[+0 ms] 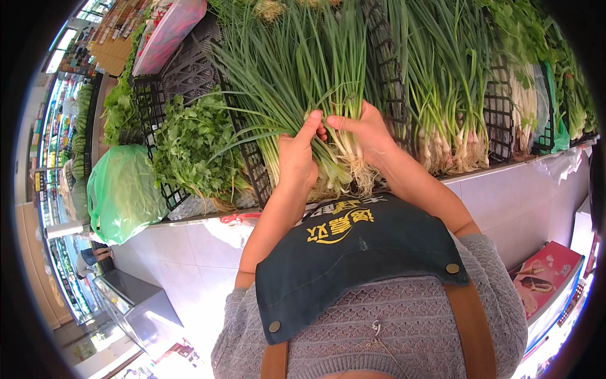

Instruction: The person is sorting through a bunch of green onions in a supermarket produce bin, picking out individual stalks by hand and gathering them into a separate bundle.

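Both of my hands are in among spring onions (289, 80) that fill a black plastic crate (253, 163). Between its thumb and fingers, my left hand (298, 154) holds some stalks slanting down to the right. My right hand (367, 132) grips a bunch around the pale lower stems, its thumb across the front. The stringy white roots (357, 170) of that bunch hang just below the right hand, near the bib of my dark apron (369, 246). My thumbs almost meet over the stems, and most of the fingers are hidden behind them.
A crate of cilantro (194, 147) stands to the left, beside a green plastic bag (125, 189). More bulbed green stalks (450, 109) fill the crate on the right. The tiled stand front (502, 189) runs below. Farther off are a person (90, 258) and a pink-topped freezer (549, 279).
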Demonstrator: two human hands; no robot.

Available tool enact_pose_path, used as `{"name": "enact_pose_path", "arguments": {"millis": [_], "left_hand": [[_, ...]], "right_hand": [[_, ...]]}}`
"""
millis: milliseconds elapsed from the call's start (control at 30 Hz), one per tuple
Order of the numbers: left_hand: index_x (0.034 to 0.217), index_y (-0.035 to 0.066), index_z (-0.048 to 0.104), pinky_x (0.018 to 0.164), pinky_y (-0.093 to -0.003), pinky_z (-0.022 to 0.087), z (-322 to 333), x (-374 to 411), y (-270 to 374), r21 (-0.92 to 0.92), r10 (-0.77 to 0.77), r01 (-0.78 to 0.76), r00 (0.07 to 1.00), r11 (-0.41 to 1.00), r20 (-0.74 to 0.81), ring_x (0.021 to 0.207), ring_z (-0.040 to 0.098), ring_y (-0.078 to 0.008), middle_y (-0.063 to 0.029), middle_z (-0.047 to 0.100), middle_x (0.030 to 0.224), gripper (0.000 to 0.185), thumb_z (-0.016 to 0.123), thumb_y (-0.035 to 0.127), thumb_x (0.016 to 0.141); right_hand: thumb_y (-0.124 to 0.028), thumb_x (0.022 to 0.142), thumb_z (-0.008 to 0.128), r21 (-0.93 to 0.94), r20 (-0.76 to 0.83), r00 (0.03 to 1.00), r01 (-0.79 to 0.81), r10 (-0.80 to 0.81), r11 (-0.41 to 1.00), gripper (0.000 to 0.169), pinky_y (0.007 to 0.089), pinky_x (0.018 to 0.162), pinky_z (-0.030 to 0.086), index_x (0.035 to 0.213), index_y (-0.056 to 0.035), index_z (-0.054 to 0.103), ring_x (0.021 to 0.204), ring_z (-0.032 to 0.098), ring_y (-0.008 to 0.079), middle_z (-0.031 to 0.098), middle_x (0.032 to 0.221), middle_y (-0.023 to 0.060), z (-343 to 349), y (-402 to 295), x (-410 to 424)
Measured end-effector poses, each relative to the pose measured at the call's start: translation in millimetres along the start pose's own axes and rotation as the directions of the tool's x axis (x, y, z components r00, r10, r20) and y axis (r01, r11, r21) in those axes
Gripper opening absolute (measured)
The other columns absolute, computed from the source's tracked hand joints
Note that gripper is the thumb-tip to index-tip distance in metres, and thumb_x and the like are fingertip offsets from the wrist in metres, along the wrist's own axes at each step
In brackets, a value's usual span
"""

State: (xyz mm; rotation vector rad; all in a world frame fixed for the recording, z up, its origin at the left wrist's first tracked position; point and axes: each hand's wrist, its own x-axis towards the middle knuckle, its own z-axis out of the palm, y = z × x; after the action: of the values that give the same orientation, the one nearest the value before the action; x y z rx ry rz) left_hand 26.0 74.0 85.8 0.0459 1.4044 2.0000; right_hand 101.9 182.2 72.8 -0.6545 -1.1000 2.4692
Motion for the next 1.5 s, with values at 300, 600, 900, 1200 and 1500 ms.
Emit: {"name": "enact_pose_path", "arguments": {"millis": [300,600,900,1200,1500], "left_hand": [[0.096,0.002,0.054,0.071,-0.0315,0.049,8.1,-8.1,2.6,-0.041,0.075,-0.074,0.997,0.996,0.026,0.075,0.057,-0.0173,-0.0057,0.059,0.080,0.018,0.059,0.014,0.083],[0.107,0.004,0.046,0.072,-0.0290,0.045,-30.8,-22.5,51.7,-0.384,0.326,-0.225,0.920,0.895,0.220,0.072,0.045,-0.0120,-0.0014,0.043,0.074,0.019,0.040,0.016,0.093],[0.108,0.006,0.049,0.070,-0.0247,0.046,-62.7,-36.3,96.9,-0.321,0.680,-0.678,0.723,0.661,-0.127,0.083,0.051,-0.0139,-0.0050,0.053,0.107,0.020,0.039,0.013,0.092],[0.100,0.000,0.046,0.053,-0.0221,0.039,-42.4,-15.2,45.5,-0.239,0.217,-0.223,0.975,0.945,-0.050,0.058,0.045,-0.0093,-0.0067,0.056,0.076,0.020,0.051,0.002,0.081],[0.096,-0.001,0.057,0.063,-0.0210,0.044,2.7,1.1,0.7,0.339,0.242,-0.256,0.967,0.905,0.084,0.070,0.054,-0.0095,-0.0035,0.059,0.084,0.027,0.070,0.003,0.072]], "right_hand": [[-0.008,0.074,0.067,0.098,-0.152,0.984,-0.080,0.095,0.992,0.026,0.0331,0.063,0.051,0.096,-0.0018,0.054,0.073,0.060,0.0185,0.061,0.086,0.0094,-9.1,-2.8,6.4],[-0.010,0.074,0.067,0.077,-0.161,0.978,-0.121,0.132,0.990,0.030,0.0316,0.064,0.049,0.097,-0.0015,0.050,0.076,0.060,0.0177,0.063,0.091,0.0116,-13.9,-7.9,9.1],[-0.005,0.071,0.067,0.076,-0.035,0.992,-0.120,0.123,0.990,0.032,0.0327,0.069,0.051,0.100,-0.0031,0.053,0.080,0.060,0.0186,0.062,0.094,0.0129,-11.8,-9.3,3.4],[-0.015,0.078,0.057,-0.093,0.036,0.995,-0.088,0.092,0.992,0.028,0.0310,0.077,0.043,0.104,-0.0049,0.051,0.087,0.053,0.0147,0.057,0.096,0.0058,-15.6,12.0,10.3],[-0.009,0.085,0.045,-0.218,0.101,0.994,-0.027,0.050,0.976,0.022,0.0299,0.081,0.041,0.105,-0.0029,0.053,0.092,0.053,0.0145,0.057,0.101,0.0060,-13.2,12.3,8.6]]}}
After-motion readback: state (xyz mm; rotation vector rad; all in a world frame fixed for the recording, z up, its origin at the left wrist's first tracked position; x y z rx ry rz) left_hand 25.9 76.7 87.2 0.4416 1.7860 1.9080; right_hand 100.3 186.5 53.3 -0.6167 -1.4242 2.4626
